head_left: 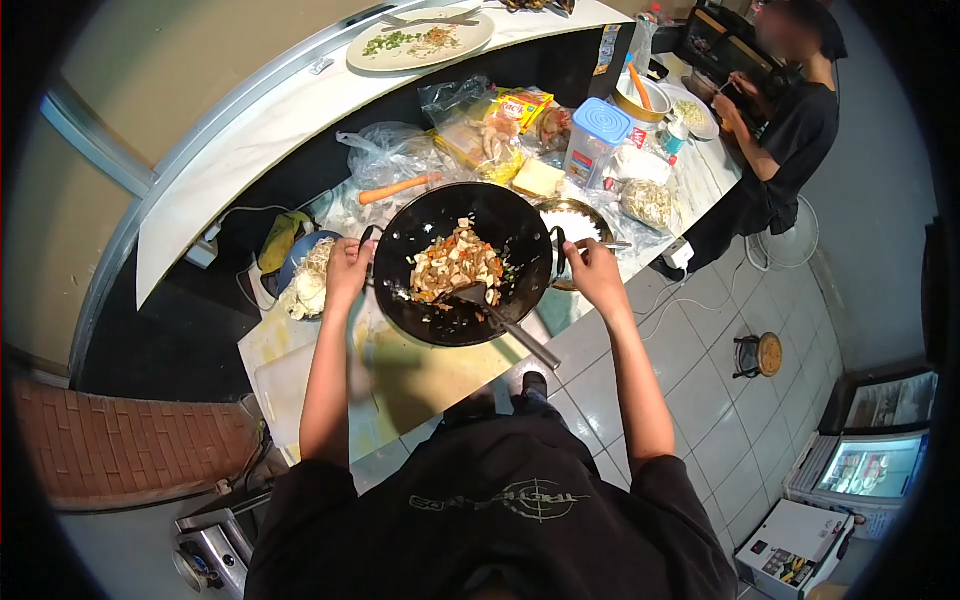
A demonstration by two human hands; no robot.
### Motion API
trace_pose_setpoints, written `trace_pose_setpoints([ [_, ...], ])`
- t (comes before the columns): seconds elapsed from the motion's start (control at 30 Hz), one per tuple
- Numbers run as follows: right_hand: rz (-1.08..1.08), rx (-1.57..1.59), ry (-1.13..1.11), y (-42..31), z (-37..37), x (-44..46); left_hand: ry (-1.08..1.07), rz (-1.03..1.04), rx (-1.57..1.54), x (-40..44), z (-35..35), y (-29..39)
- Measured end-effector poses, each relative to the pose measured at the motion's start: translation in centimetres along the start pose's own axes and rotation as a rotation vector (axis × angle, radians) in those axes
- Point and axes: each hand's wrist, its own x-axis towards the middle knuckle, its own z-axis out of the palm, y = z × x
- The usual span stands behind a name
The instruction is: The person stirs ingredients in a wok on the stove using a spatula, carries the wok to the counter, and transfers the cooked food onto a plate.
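Note:
Between my hands is a black wok (400, 225) with two loop handles. My left hand (348, 268) is closed around its left handle, and my right hand (594, 272) grips the right one. Inside lies a heap of diced, browned food (455, 262) with orange bits, perhaps carrot. A spatula (525, 338) rests in the wok, its blade in the food and its grey handle sticking out over the near rim. Just behind the wok's right side stands a bowl of white rice-like grains (570, 222), partly hidden by the wok.
A carrot (398, 188), plastic bags (385, 150), a blue-lidded container (598, 140) and a yellowish block (538, 178) crowd the counter behind. Left is a bowl of pale shreds (312, 280). A plate (470, 38) sits on the upper ledge. Another person (795, 110) works at right; a stool (768, 354) stands on the floor.

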Motion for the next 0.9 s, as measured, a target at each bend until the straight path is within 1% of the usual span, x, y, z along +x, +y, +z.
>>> trace_pose_setpoints([
  [0.03, -0.042, -0.076, 0.033, 0.3, 0.2, -0.1, -0.037, -0.061, 0.01, -0.5, -0.4, 0.8],
  [0.07, -0.082, -0.15, 0.066, 0.6, 0.3, -0.3, -0.042, -0.057, 0.004, -0.7, -0.4, 0.1],
  [0.1, -0.087, -0.119, 0.136, 0.0, -0.3, -1.2, 0.035, -0.017, 0.075, -0.8, -0.6, -0.7],
  [0.13, -0.089, -0.122, 0.143, -1.2, -1.0, -1.6, 0.118, 0.022, 0.146, -1.0, -0.9, -0.6],
  [0.17, -0.103, 0.007, 0.184, -2.5, -1.9, -2.0, 0.081, -0.064, 0.066, -1.1, -1.4, -0.6],
  [0.23, -0.143, 0.206, 0.222, -4.9, -2.3, -3.0, 0.098, -0.074, -0.046, -1.2, -2.0, -1.2],
  [0.27, -0.214, 0.148, 0.246, -4.6, -1.0, -2.9, 0.098, -0.1, -0.102, -1.4, -2.1, -1.7],
  [0.33, -0.427, -0.37, 0.322, -6.9, 1.1, -4.0, 0.169, -0.029, 0.087, -2.4, -1.4, -2.5],
  [0.37, -0.337, -0.294, 0.088, -6.5, 2.6, -3.6, 0.016, -0.166, 0.09, -1.8, -1.4, -5.2],
  [0.4, -0.255, -0.246, -0.021, -6.6, 3.4, -3.4, -0.123, -0.248, 0.089, -2.0, -2.2, -4.7],
  [0.47, -0.238, -0.253, 0.052, -5.2, 4.5, -2.5, -0.224, -0.145, 0.124, -2.8, -3.1, -3.3],
  [0.5, -0.206, -0.279, 0.038, -4.8, 4.3, -2.2, -0.22, -0.154, 0.122, -2.9, -3.2, -4.1],
  [0.57, -0.252, -0.216, 0.157, -2.9, 4.5, -2.2, -0.288, -0.164, 0.118, -2.5, -3.0, -5.8],
  [0.6, -0.263, -0.189, 0.211, -2.1, 4.5, -2.0, -0.285, -0.173, 0.116, -2.5, -3.1, -5.7],
  [0.67, 0.01, -0.14, -0.076, -2.7, 2.1, -2.3, -0.16, -0.15, -0.045, -2.8, -3.6, -4.6],
  [0.7, -0.062, -0.14, -0.084, -1.3, 2.0, -2.5, -0.054, -0.126, -0.131, -3.0, -3.7, -3.5],
  [0.73, -0.056, -0.142, -0.087, -1.9, 1.8, -2.8, -0.015, -0.091, -0.089, -2.8, -4.1, -2.9],
  [0.8, 0.177, 0.01, -0.315, -3.1, 0.9, -3.6, -0.133, -0.143, -0.048, -1.7, -4.9, -2.8],
  [0.83, 0.15, -0.017, -0.322, -3.2, 0.9, -3.7, -0.136, -0.148, -0.047, -1.1, -4.7, -3.2],
  [0.87, 0.15, -0.019, -0.325, -2.8, 1.3, -3.7, -0.185, -0.076, -0.042, -0.4, -4.5, -3.6],
  [0.9, 0.049, -0.039, -0.269, -2.5, 2.0, -3.8, -0.233, -0.001, -0.037, 0.0, -4.5, -3.8],
])
